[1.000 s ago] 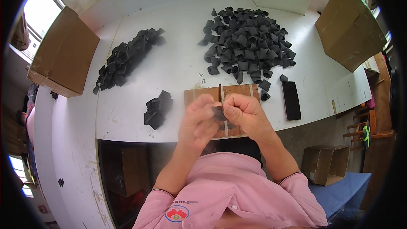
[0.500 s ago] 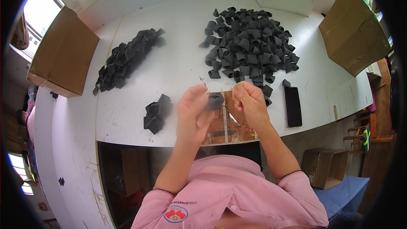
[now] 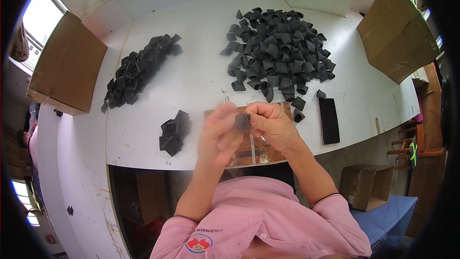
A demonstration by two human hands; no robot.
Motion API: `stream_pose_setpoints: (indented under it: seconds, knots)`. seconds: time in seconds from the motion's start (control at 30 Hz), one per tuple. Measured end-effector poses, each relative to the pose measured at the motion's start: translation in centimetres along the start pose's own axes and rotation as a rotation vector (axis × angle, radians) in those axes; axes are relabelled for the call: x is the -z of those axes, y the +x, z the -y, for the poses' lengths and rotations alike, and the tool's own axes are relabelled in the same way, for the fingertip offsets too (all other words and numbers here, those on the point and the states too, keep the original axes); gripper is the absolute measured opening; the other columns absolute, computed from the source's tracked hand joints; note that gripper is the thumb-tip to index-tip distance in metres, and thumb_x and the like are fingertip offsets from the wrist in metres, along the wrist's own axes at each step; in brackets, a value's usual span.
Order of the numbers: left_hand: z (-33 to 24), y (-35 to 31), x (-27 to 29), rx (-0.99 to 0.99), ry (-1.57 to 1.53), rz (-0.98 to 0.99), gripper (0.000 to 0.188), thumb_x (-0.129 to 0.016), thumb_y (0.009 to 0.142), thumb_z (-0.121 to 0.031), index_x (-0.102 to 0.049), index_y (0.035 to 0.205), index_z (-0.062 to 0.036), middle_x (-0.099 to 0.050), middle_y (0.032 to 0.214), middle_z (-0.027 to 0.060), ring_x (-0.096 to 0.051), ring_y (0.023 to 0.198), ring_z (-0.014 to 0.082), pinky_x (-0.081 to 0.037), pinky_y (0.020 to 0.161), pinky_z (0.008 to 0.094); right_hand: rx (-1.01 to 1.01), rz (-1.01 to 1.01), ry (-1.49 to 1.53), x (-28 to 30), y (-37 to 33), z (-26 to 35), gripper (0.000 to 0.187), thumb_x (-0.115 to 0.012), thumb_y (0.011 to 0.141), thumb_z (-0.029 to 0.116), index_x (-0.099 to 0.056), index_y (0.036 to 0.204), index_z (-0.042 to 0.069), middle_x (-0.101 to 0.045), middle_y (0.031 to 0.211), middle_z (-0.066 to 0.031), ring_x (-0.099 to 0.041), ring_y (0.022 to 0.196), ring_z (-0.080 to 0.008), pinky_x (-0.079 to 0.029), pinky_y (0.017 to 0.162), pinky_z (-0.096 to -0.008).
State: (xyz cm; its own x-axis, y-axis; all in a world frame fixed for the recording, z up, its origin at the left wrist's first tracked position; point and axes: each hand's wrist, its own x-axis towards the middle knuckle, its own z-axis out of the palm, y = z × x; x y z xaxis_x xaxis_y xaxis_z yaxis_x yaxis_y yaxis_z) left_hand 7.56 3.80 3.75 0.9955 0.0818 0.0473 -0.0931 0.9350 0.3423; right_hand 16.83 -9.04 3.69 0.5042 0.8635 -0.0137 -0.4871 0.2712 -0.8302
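Observation:
My left hand and my right hand meet over the near edge of the white table, both pinching one small black folded piece between their fingertips. Under the hands lies a brown wooden board. A large heap of black pieces covers the far middle of the table. A long pile of black pieces lies at the far left. A small stack of black pieces sits just left of my left hand.
A black phone lies at the right of the board. Cardboard boxes stand at the left and far right of the table. A small open cardboard box sits on the floor at the right.
Both hands have lifted off the board and drawn together around the black piece. A thin upright tool seen between the hands one second ago is no longer visible.

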Motion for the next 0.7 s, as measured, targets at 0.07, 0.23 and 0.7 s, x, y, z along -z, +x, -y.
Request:
stream_pose_setpoints:
  seconds: [0.07, 0.23, 0.7]
  knots:
    - [0.2, -0.1, 0.9, 0.033, -0.071, -0.014, 0.024, -0.047, 0.083, 0.000, -0.051, 0.106, -0.0049, -0.059, 0.081, 0.0098, -0.031, 0.037, 0.0033, -0.025, 0.035, 0.0164, -0.014, 0.030, -0.073, 0.3, 0.1, 0.1, 0.019, -0.057, 0.084, 0.023, -0.054, 0.078, 0.005, -0.046, 0.066, 0.0029, -0.038, 0.054, -0.0037, -0.030, 0.048, -0.0162]
    - [0.0, -0.2, 0.7, 0.079, -0.232, -0.038, 0.022, -0.047, 0.082, -0.001, -0.052, 0.103, -0.0039, -0.058, 0.080, 0.0100, -0.031, 0.037, 0.0032, -0.025, 0.035, 0.0160, -0.072, 0.104, -0.308, -0.4, 1.1, 2.2, 0.022, -0.056, 0.084, 0.024, -0.052, 0.076, 0.005, -0.042, 0.064, 0.0043, -0.038, 0.055, -0.0038, -0.031, 0.049, -0.0172]
    - [-0.1, 0.4, -2.0, -0.673, 1.472, -0.013, 0.032, -0.058, 0.071, 0.002, -0.054, 0.102, 0.0003, -0.058, 0.091, 0.0085, -0.054, 0.086, 0.0183, -0.043, 0.075, 0.0275, 0.613, -0.275, -0.908, -1.5, -1.4, 1.1, 0.021, -0.059, 0.080, 0.018, -0.055, 0.089, -0.001, -0.051, 0.079, -0.0064, -0.049, 0.063, -0.0137, -0.042, 0.057, -0.0232]
